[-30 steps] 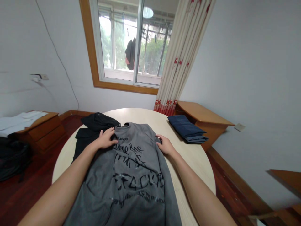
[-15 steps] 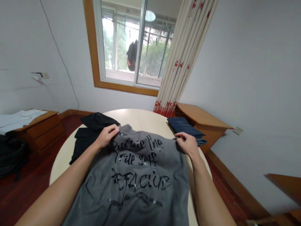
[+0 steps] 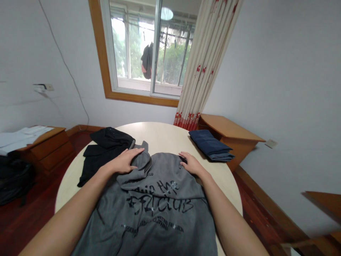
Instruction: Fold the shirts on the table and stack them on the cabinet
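A grey shirt (image 3: pixel 165 206) with black lettering lies spread over the near part of the round table. Its upper part has slumped into a fold that covers some of the lettering. My left hand (image 3: pixel 125 161) rests on the bunched cloth at the upper left, fingers stretched and thumb apart. At the top right edge of the shirt, my right hand (image 3: pixel 192 164) touches the cloth with fingers and thumb spread. Left of my left hand is a crumpled black garment (image 3: pixel 97 156). Beyond my right hand lies a folded navy garment (image 3: pixel 209 142).
The pale round table (image 3: pixel 160 133) stands before a window (image 3: pixel 151 53) with a patterned curtain (image 3: pixel 198 78). A wooden desk (image 3: pixel 229 129) is at the back right. To the left are a wooden cabinet (image 3: pixel 54 149) with papers on top and a black backpack (image 3: pixel 16 177).
Both hands have moved inward and loosened from the shirt's upper edge. The top of the shirt has folded down toward me, covering part of the lettering.
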{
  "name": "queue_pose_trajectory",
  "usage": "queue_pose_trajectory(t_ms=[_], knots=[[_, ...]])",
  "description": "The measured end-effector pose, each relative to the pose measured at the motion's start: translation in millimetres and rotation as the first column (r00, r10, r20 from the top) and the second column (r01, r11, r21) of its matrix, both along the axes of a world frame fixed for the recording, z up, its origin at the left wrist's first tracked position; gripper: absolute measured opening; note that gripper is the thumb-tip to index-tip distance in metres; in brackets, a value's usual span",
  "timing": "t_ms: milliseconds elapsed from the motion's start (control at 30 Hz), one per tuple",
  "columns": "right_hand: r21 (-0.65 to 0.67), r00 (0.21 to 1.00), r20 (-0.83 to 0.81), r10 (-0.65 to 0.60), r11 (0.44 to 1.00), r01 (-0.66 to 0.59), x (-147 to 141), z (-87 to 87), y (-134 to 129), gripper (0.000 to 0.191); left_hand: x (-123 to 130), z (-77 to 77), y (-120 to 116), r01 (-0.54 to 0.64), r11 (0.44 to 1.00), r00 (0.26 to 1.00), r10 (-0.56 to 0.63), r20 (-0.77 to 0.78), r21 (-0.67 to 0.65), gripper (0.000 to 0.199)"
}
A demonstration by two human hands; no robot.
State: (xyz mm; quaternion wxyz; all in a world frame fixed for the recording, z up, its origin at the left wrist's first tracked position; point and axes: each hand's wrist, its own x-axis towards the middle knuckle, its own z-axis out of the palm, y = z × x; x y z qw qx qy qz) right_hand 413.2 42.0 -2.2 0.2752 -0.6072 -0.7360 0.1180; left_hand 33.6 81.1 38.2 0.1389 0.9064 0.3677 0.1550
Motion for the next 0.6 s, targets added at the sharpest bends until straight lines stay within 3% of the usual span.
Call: queue_pose_trajectory(t_ms=[200,333,433,500,600], knots=[[-0.061,0.984,-0.177,0.034,0.997,-0.045,-17.0,-3.1,-3.3,0.051,16.5,-7.4,-2.8,0.052,0.997,0.998,-0.051,0.025,-0.055,0.091],[-0.060,0.989,-0.141,0.051,0.996,-0.060,-27.8,0.9,-3.3,0.029,25.6,-10.2,-3.0,0.055,0.998,0.991,-0.052,0.127,-0.021,0.058],[0.045,0.996,-0.083,-0.040,0.998,0.044,-17.3,14.6,-6.8,0.012,19.0,-1.9,-3.6,-0.043,0.999,0.951,0.032,0.308,0.028,0.034],[0.238,0.978,-0.110,-0.177,0.951,0.199,0.9,27.3,-13.1,0.012,8.6,7.3,-3.2,-0.180,0.981,0.873,0.122,0.472,0.078,0.026],[0.485,0.905,-0.190,-0.379,0.765,0.423,31.6,42.7,-25.6,0.010,-7.9,17.7,-0.2,-0.428,0.894,0.678,0.217,0.702,0.137,0.025]])
